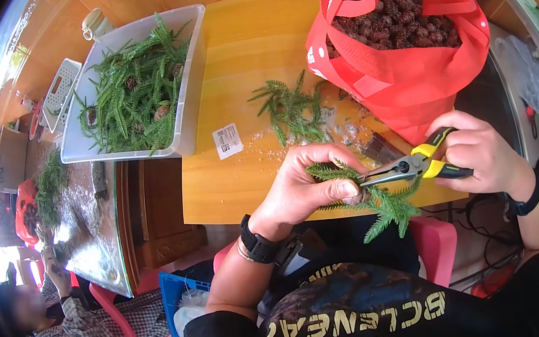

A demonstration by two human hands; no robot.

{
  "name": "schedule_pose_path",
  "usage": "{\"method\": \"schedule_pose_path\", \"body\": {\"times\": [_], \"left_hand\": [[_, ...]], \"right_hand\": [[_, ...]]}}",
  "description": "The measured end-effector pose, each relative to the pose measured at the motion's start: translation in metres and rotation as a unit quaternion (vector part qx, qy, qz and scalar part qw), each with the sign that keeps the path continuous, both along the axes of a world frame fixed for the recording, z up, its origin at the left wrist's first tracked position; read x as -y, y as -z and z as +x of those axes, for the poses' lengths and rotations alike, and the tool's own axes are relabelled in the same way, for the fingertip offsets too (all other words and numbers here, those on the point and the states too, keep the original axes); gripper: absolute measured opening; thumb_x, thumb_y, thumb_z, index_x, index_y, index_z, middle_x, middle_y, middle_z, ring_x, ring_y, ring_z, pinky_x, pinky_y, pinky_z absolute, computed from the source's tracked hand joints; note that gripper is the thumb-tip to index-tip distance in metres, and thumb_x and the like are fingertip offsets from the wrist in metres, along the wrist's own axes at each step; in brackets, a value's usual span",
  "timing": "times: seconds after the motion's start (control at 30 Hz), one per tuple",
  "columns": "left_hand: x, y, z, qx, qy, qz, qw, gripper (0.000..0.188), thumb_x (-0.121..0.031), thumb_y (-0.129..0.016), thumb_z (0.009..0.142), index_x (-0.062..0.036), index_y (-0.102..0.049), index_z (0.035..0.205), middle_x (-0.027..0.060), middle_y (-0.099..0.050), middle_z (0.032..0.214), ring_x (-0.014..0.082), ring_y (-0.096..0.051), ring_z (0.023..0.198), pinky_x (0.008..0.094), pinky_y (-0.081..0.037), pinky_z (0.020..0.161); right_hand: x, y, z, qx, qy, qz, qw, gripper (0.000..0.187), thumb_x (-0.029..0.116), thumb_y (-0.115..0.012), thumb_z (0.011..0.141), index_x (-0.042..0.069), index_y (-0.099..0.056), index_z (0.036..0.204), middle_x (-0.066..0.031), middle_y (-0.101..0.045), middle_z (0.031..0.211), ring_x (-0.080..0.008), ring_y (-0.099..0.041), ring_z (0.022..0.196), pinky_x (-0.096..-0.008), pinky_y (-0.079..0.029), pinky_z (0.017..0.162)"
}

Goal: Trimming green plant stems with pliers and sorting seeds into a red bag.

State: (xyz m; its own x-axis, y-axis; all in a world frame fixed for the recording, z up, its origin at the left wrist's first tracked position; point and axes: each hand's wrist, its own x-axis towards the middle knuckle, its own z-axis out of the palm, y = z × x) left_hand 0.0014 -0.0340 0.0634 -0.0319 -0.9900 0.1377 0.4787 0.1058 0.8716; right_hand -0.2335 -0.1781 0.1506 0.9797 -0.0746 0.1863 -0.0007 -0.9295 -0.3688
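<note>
Fingers [329,191] of left hand [304,188] pinching green sprig [379,204] above tabletop [245,53] edge, steadying it; right hand [479,151] squeezing yellow-handled pliers [415,165], tips closing at sprig's base beside red bag [409,78].

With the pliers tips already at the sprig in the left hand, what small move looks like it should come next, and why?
Probably a squeeze of the pliers with the right hand. Their tips sit right at the base of the green conifer sprig that the left hand pinches, over the edge of the yellow table, so the tool seems placed to nip there. What exactly lies between the tips is hidden.
</note>
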Motion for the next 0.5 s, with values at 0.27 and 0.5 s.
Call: {"method": "schedule_pose_path", "body": {"times": [0.27,0.5], "left_hand": [[0.0008,0.0001,0.0010,-0.047,0.033,0.025,0.998,0.031,-0.023,-0.081,0.068,-0.0001,-0.063,0.079,0.0103,-0.061,0.079,0.0170,-0.056,0.071,0.0284,-0.045,0.066],[0.0001,0.0044,-0.0017,-0.036,0.031,0.033,0.998,0.026,-0.018,-0.079,0.072,-0.0002,-0.062,0.081,0.0105,-0.060,0.080,0.0163,-0.056,0.071,0.0273,-0.046,0.063]], "right_hand": [[0.0025,-0.0072,0.0033,-0.024,-0.016,-0.046,0.999,0.028,0.013,-0.077,0.061,0.002,-0.052,0.062,-0.0092,-0.053,0.067,-0.0313,-0.059,0.082,-0.0371,-0.048,0.063],[0.0000,-0.0002,-0.0032,-0.026,-0.010,-0.025,0.999,0.029,0.012,-0.077,0.060,0.002,-0.050,0.061,-0.0088,-0.049,0.060,-0.0322,-0.059,0.075,-0.0378,-0.047,0.061]]}}
